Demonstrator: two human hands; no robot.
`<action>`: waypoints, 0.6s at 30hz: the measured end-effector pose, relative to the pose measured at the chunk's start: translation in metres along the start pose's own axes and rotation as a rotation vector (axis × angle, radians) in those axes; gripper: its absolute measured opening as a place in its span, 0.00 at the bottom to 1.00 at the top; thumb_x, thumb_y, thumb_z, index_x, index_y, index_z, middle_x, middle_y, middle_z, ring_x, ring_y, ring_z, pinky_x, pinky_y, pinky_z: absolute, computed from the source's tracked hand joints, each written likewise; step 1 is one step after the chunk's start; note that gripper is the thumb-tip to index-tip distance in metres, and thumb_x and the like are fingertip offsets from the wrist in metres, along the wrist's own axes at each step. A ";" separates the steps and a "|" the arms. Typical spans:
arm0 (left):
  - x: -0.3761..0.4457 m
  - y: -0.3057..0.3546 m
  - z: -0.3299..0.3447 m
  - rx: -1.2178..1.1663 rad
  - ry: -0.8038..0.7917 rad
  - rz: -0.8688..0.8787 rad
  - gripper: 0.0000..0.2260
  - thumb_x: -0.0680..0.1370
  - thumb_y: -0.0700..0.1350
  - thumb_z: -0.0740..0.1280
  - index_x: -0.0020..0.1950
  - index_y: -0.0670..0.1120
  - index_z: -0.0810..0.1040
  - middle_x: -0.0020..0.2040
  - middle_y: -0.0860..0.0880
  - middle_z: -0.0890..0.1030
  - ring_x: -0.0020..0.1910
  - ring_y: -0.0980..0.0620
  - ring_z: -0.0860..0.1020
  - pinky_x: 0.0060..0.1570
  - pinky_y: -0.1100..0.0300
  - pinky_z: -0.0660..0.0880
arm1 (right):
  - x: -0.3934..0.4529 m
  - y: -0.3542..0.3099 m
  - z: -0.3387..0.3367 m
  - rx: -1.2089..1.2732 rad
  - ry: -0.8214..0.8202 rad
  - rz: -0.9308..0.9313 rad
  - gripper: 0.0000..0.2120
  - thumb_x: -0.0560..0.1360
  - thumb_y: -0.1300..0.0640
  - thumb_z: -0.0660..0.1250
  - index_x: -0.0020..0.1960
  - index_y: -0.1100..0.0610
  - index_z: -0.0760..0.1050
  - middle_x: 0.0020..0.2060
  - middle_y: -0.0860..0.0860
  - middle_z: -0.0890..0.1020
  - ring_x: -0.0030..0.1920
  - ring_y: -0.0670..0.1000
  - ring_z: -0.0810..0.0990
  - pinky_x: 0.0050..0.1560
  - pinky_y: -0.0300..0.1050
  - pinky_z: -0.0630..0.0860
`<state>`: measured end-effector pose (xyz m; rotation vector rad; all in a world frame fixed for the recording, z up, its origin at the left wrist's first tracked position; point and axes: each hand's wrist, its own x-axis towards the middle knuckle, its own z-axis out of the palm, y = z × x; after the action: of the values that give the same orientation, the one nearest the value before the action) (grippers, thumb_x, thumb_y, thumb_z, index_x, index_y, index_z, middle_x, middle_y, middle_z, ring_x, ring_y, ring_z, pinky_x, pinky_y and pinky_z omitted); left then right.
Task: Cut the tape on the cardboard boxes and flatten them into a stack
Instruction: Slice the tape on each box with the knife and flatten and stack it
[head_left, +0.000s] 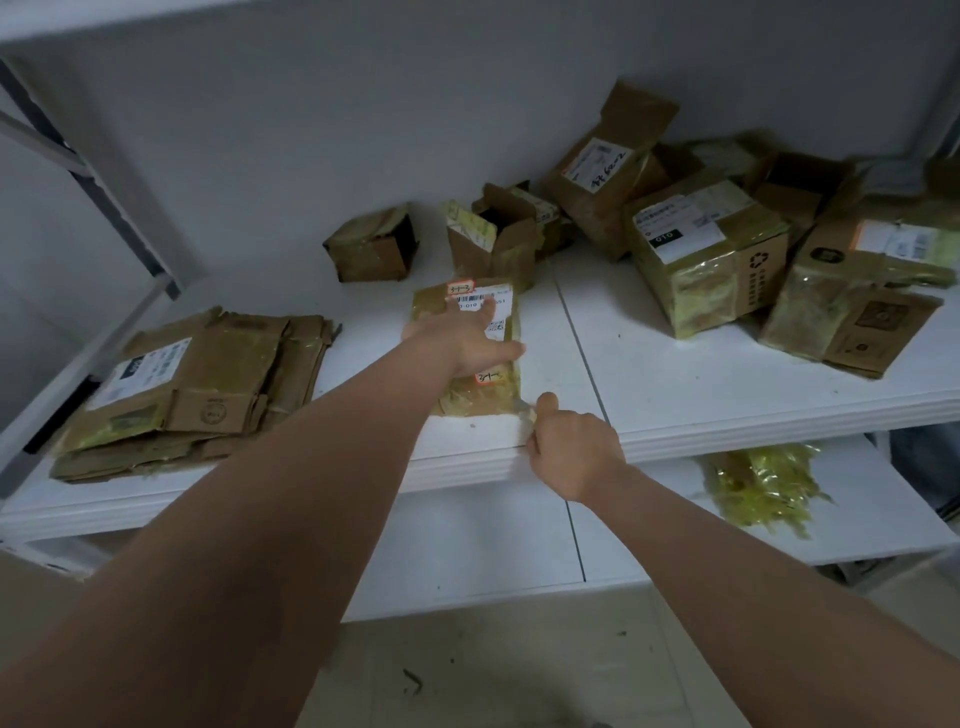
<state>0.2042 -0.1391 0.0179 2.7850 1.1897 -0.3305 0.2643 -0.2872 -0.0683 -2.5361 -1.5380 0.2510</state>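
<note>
On the left of the white shelf (675, 374) lay a stack of flattened boxes (202, 384), the top one bearing a white shipping label too blurred to read and a round stamped mark. Just right of it, the left hand (467, 340) pressed flat, fingers spread, on a flattened taped box (475, 348) near the shelf's front edge; its white label showed a barcode and "010", with orange-edged stickers carrying handwritten marks I could not read for sure. The right hand (569, 449) had its grip pinching a strip of tape (525, 410) at that box's near right corner. Farther back and right stood unflattened boxes (711, 254), one labelled "010" beside a recycling symbol. On the lower shelf (467, 551) at right lay a pile of yellowish tape scraps (758, 488)
</note>
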 end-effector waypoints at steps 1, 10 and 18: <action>-0.001 -0.004 -0.001 -0.026 -0.002 0.042 0.35 0.76 0.67 0.57 0.79 0.59 0.47 0.80 0.46 0.48 0.76 0.41 0.54 0.70 0.50 0.58 | -0.002 0.005 -0.002 0.052 0.001 -0.020 0.11 0.79 0.55 0.54 0.57 0.60 0.62 0.44 0.56 0.79 0.44 0.60 0.78 0.38 0.46 0.66; -0.016 -0.051 0.020 -0.235 0.063 0.100 0.38 0.72 0.30 0.61 0.75 0.58 0.56 0.75 0.47 0.58 0.73 0.39 0.59 0.70 0.45 0.59 | 0.020 0.030 -0.016 0.139 0.172 -0.037 0.09 0.81 0.53 0.52 0.55 0.55 0.66 0.47 0.54 0.80 0.45 0.60 0.78 0.39 0.46 0.67; 0.001 -0.056 0.047 -0.072 0.268 0.127 0.24 0.83 0.52 0.54 0.79 0.55 0.52 0.79 0.52 0.52 0.78 0.47 0.50 0.72 0.40 0.53 | 0.061 0.041 -0.014 0.282 0.142 -0.055 0.12 0.82 0.49 0.47 0.57 0.53 0.64 0.39 0.52 0.75 0.38 0.57 0.72 0.38 0.47 0.67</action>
<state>0.1574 -0.1075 -0.0278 2.8899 1.0398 0.0969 0.3310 -0.2526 -0.0673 -2.2415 -1.4069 0.2539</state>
